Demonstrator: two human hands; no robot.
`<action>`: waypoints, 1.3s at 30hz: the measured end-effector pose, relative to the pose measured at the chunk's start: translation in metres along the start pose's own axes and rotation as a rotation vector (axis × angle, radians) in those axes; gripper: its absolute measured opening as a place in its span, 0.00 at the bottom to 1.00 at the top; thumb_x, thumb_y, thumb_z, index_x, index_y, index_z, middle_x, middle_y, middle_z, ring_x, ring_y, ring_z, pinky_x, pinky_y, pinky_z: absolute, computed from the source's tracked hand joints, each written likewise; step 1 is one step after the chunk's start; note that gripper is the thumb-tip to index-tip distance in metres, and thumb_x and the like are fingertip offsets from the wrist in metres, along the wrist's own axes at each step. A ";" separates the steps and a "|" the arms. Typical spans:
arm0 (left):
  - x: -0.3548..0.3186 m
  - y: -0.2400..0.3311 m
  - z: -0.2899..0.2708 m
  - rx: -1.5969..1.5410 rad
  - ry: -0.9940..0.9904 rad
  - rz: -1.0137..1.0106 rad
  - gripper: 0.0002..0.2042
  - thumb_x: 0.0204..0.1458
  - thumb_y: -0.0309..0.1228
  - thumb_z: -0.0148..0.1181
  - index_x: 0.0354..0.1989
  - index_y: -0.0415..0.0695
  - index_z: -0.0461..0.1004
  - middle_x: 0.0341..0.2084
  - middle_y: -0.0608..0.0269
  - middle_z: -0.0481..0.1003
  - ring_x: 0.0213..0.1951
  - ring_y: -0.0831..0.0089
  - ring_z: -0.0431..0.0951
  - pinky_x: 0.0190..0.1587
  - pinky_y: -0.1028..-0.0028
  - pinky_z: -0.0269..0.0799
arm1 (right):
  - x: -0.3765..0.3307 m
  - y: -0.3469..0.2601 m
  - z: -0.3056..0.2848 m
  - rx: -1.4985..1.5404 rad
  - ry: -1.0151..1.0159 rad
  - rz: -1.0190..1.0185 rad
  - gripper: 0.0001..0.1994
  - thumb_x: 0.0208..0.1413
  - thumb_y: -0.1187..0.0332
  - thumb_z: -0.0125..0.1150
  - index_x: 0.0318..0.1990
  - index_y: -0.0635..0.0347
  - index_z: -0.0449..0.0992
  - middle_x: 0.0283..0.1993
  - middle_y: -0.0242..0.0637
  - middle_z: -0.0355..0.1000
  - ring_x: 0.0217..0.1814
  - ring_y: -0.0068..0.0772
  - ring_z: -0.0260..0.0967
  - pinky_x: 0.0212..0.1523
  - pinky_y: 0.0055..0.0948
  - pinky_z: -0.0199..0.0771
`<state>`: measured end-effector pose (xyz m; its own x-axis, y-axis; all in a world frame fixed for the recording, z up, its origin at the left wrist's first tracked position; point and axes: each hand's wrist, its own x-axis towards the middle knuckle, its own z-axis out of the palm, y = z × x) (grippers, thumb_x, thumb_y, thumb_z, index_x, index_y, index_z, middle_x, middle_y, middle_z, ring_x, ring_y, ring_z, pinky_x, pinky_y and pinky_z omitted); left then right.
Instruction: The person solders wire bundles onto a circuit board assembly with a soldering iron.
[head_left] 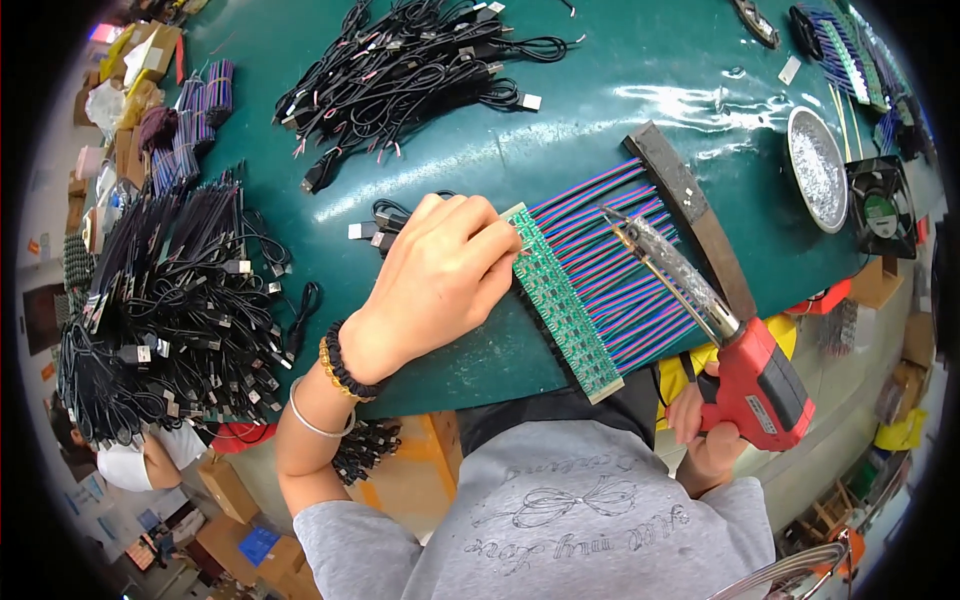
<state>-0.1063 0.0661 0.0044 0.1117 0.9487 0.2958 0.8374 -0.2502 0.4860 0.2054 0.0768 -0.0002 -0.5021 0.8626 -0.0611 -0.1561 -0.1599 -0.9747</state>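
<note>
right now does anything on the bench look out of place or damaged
Nothing stands out. The left hand presses on the green circuit strip, the right hand holds the red soldering gun over the neatly combed striped wires.

Glossy green tabletop (620, 70), red plastic soldering gun (765, 385)

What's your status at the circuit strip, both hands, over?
Left hand pressing on the green circuit strip at its upper end. Right hand grips the red soldering gun, tip over the coloured wires. Nothing blocking.
</note>
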 end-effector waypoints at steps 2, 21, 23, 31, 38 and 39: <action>0.002 -0.003 -0.001 -0.019 -0.004 0.009 0.06 0.41 0.19 0.63 0.28 0.41 0.74 0.25 0.62 0.70 0.29 0.64 0.71 0.34 0.69 0.64 | -0.008 0.002 -0.005 0.009 0.028 -0.002 0.33 0.56 0.46 0.57 0.55 0.70 0.61 0.20 0.29 0.63 0.20 0.27 0.62 0.26 0.27 0.64; -0.019 0.068 0.011 -0.067 0.253 0.350 0.07 0.34 0.29 0.55 0.21 0.41 0.65 0.21 0.64 0.61 0.26 0.69 0.66 0.23 0.73 0.62 | 0.025 0.003 0.051 -0.177 0.192 0.009 0.28 0.51 0.84 0.52 0.62 0.73 0.58 0.34 0.40 0.71 0.22 0.19 0.57 0.25 0.19 0.59; -0.018 0.072 0.015 -0.081 0.287 0.361 0.07 0.35 0.30 0.55 0.21 0.41 0.65 0.21 0.64 0.61 0.26 0.69 0.66 0.23 0.73 0.62 | 0.027 -0.003 0.057 -0.244 0.150 0.094 0.27 0.51 0.84 0.54 0.61 0.72 0.60 0.35 0.38 0.70 0.23 0.18 0.57 0.25 0.19 0.58; -0.020 0.063 0.007 -0.215 0.196 0.356 0.09 0.34 0.28 0.56 0.26 0.37 0.71 0.22 0.63 0.62 0.23 0.70 0.66 0.22 0.73 0.64 | 0.033 -0.016 0.056 -0.286 -0.002 0.141 0.30 0.46 0.88 0.55 0.61 0.68 0.60 0.31 0.35 0.70 0.25 0.20 0.61 0.26 0.18 0.61; -0.022 0.065 0.009 -0.159 0.143 0.318 0.08 0.35 0.28 0.56 0.24 0.39 0.68 0.21 0.63 0.62 0.23 0.70 0.67 0.22 0.74 0.63 | 0.031 -0.004 0.042 -0.711 -0.144 -0.102 0.09 0.46 0.76 0.66 0.36 0.59 0.76 0.29 0.31 0.71 0.33 0.26 0.70 0.35 0.29 0.68; -0.021 0.064 0.010 -0.169 0.137 0.327 0.08 0.35 0.28 0.56 0.24 0.39 0.68 0.21 0.63 0.62 0.23 0.70 0.67 0.22 0.74 0.63 | 0.029 -0.003 0.040 -0.714 -0.130 -0.097 0.09 0.46 0.76 0.66 0.36 0.59 0.76 0.29 0.31 0.71 0.33 0.26 0.70 0.35 0.29 0.68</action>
<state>-0.0500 0.0319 0.0213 0.2763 0.7816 0.5592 0.6681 -0.5745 0.4728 0.1570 0.0831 0.0095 -0.6177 0.7862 0.0157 0.3650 0.3043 -0.8799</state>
